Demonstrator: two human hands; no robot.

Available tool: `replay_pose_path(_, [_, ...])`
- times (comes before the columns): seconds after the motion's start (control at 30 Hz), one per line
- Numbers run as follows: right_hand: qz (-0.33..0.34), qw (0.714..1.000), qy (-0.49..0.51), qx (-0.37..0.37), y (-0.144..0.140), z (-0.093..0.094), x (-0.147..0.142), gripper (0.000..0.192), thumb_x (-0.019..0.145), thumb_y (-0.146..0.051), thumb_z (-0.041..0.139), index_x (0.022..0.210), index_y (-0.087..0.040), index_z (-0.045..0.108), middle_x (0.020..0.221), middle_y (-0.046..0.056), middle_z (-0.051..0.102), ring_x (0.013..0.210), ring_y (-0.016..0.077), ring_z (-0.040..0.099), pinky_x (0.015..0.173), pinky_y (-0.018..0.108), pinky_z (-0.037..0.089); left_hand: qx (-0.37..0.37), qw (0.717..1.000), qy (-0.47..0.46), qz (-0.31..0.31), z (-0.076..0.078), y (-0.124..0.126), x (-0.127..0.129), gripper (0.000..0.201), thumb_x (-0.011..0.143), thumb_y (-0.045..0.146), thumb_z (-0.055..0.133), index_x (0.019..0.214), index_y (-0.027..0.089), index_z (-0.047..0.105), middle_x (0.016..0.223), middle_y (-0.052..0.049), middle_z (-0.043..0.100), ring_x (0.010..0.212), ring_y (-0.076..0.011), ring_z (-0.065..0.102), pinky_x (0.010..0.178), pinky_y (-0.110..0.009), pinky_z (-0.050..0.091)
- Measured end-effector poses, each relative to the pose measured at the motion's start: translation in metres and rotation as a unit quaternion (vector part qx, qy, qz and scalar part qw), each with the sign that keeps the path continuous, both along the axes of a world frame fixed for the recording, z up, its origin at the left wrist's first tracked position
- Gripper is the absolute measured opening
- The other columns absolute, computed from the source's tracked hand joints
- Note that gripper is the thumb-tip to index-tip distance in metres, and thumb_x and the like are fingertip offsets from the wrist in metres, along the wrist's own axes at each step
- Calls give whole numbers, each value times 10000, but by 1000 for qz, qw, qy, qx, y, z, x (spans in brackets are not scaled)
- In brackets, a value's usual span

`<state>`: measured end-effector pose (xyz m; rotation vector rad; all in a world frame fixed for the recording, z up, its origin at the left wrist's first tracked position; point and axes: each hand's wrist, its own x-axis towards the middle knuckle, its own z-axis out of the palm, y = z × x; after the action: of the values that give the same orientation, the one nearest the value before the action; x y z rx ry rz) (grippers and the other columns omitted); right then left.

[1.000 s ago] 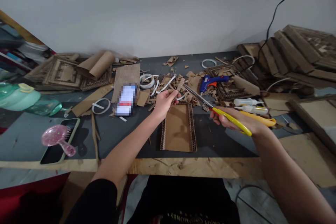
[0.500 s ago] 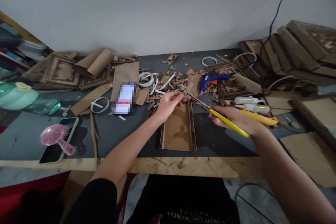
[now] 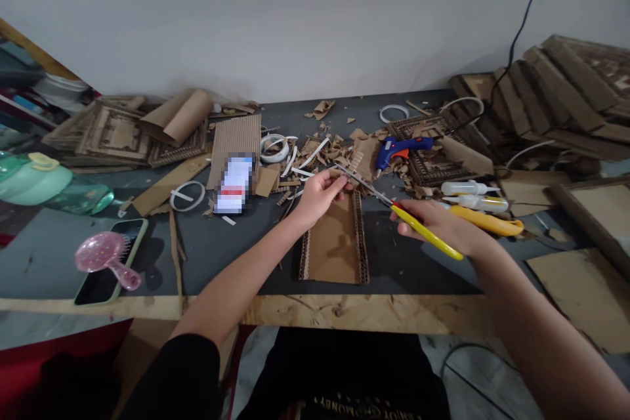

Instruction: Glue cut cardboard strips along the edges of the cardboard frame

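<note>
My right hand grips a pair of scissors with yellow handles, the blades pointing up and to the left. Pinched between thumb and fingers of my left hand is a small piece of cardboard, partly hidden by the fingers. The scissor blades lie right by that piece. Below both hands, a cardboard panel with corrugated strips along its two sides rests flat near the table's front edge.
Cardboard scraps and white tape strips lie behind my hands. A blue glue gun, glue bottles and a yellow-handled tool are to the right. Leftward are a phone, a pink hairbrush and stacked cardboard frames.
The scissors' yellow handles have shifted slightly left and the blades look a little more closed. My left hand stays nearly in place with the cardboard piece.
</note>
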<state>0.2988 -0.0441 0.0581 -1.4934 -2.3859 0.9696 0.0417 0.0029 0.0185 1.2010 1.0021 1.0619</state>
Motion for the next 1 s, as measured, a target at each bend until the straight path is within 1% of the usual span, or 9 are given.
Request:
replay_pose_path(0.17, [-16,999,-38,-15,2,4,-7,681,800,-867,367,746,-214,554,685,57,613,630,202,530,616,332,374,25,999,34,0,-2,4,-4,261,856,411,715,897,155,682,807,-55,740,551,-94,577,582,-249,473])
replay_pose_path(0.37, [-31,998,-38,-28,1,4,-10,614,821,-820,406,673,-233,509,617,51,611,573,184,522,571,319,359,21,998,51,4,-2,5,-5,273,855,418,709,914,152,689,833,-68,756,561,-101,593,592,-249,490])
replay_pose_path(0.47, [-47,998,-16,-46,0,2,-13,607,824,-813,406,686,-232,520,611,61,620,562,191,550,559,324,377,29,998,54,9,-3,7,-5,280,856,428,700,907,153,684,816,-68,755,560,-109,596,591,-253,494])
replay_pose_path(0.6, [-89,988,41,-117,-2,4,-17,630,807,-823,403,791,-218,576,584,41,613,492,176,546,504,307,378,47,996,79,3,-1,10,-10,307,863,451,688,950,157,676,808,-61,741,567,-118,592,597,-257,490])
replay_pose_path(0.67, [-123,986,39,-103,-1,9,-12,656,798,-827,392,855,-209,602,614,47,633,492,176,551,506,305,387,50,993,104,-9,3,12,-17,313,881,455,665,985,160,666,787,-48,720,547,-112,567,574,-251,464])
replay_pose_path(0.73, [-167,985,-18,-35,1,15,-1,656,819,-812,362,860,-208,614,673,79,659,556,200,582,549,323,400,72,986,150,-15,7,12,-27,319,910,463,623,1022,167,662,767,-33,693,543,-112,546,553,-245,424])
replay_pose_path(0.83, [-250,948,-189,57,2,26,24,627,853,-777,355,811,-212,625,747,160,671,696,300,634,614,385,403,141,954,265,11,10,6,-46,289,926,447,599,1034,189,670,722,-10,650,598,-134,551,577,-254,385])
replay_pose_path(0.9, [-308,907,-282,52,2,31,42,610,864,-740,390,872,-197,669,868,239,691,810,384,663,646,427,414,162,924,344,28,9,-1,-58,255,902,426,629,1015,200,666,630,24,576,580,-143,533,580,-261,361])
replay_pose_path(1.0, [-382,854,-352,-1,2,32,62,638,893,-648,394,1058,-119,712,1143,340,665,1030,464,656,706,465,445,158,883,441,17,3,-14,-68,325,838,451,707,1047,208,650,600,51,521,556,-148,530,553,-256,333])
